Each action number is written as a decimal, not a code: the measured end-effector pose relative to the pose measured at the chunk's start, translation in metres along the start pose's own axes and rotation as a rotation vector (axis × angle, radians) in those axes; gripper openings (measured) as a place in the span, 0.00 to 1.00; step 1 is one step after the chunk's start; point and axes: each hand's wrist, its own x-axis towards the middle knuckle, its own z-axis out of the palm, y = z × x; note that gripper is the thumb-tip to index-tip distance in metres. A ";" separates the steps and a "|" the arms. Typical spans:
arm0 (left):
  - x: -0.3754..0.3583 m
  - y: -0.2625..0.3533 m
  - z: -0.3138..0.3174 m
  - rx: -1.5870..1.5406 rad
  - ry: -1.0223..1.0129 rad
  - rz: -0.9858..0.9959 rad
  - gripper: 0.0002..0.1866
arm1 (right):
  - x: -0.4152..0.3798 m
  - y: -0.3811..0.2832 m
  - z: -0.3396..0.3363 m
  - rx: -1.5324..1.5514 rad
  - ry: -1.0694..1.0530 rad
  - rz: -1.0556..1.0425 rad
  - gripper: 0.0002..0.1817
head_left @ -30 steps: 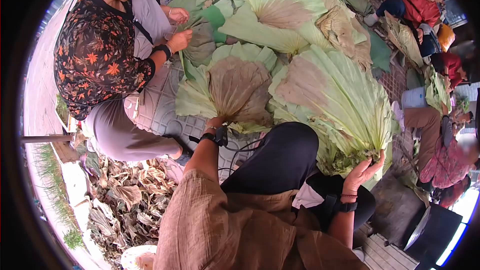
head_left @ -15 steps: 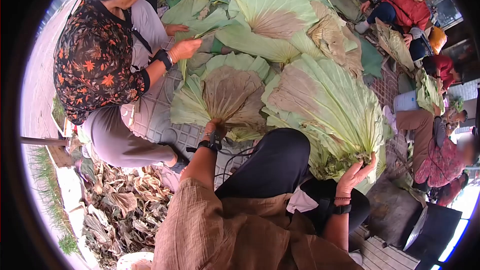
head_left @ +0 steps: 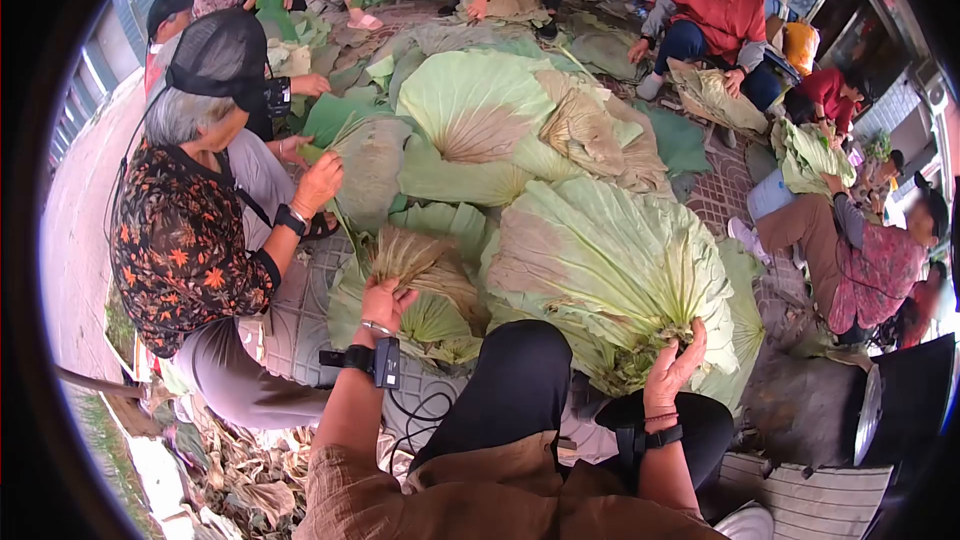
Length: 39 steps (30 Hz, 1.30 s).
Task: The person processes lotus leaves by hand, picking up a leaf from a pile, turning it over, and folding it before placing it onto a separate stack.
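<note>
My left hand (head_left: 388, 305), wearing a bracelet and a strapped device, grips the gathered edge of a brownish dried leaf (head_left: 425, 262). That leaf hangs over a pale green leaf (head_left: 350, 312) on the ground. My right hand (head_left: 680, 365) is closed around the stem end of a large fanned stack of green leaves (head_left: 620, 260), which spreads up and left from it above my knees. Brown patches mark the stack's left side.
More big leaves (head_left: 480, 105) lie piled ahead. A person in a leaf-patterned shirt (head_left: 190, 240) sits close on the left, and one in a red vest (head_left: 715, 15) at the upper right. Dry leaves (head_left: 250, 480) heap at the lower left. A dark panel (head_left: 905, 400) stands at the right.
The view has tilted up, showing more people. My left hand has drawn its brown leaf together into a narrower, folded shape. My right hand still holds the stack.
</note>
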 end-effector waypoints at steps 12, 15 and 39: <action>0.085 0.132 0.286 -0.203 -0.364 -0.048 0.14 | 0.005 -0.007 -0.006 -0.009 0.024 -0.024 0.25; 0.086 0.109 0.291 -0.019 -0.384 -0.005 0.15 | 0.006 -0.006 -0.007 0.029 0.016 -0.034 0.25; 0.134 -0.017 0.063 0.031 -0.098 -0.415 0.12 | 0.006 -0.006 -0.006 0.015 0.022 -0.026 0.25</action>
